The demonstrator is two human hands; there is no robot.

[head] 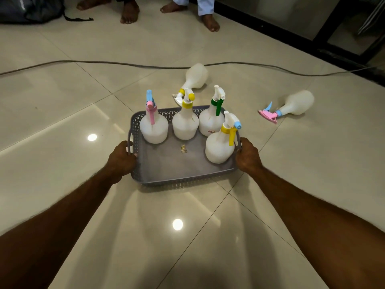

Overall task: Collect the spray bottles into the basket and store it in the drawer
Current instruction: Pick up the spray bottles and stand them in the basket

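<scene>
Hands: left hand [122, 155] and right hand [248, 155] grip grey basket [179, 178] handles.
Risk: upright spray bottles [185, 124] may topple when lifted.
Stragglers: two bottles [296, 103] lie at 1 o'clock.

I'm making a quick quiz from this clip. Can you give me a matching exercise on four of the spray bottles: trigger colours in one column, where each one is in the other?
Column 1
1. green-trigger bottle
2. pink-trigger bottle
3. yellow-trigger, blue-nozzle bottle
4. pink-and-blue bottle

Column 2
A. lying on the floor, right of the basket
B. upright, basket's far left
C. upright, basket's far right corner
D. upright in the basket, nearest the right hand

Pairs: 1-C, 2-B, 3-D, 4-A
</scene>
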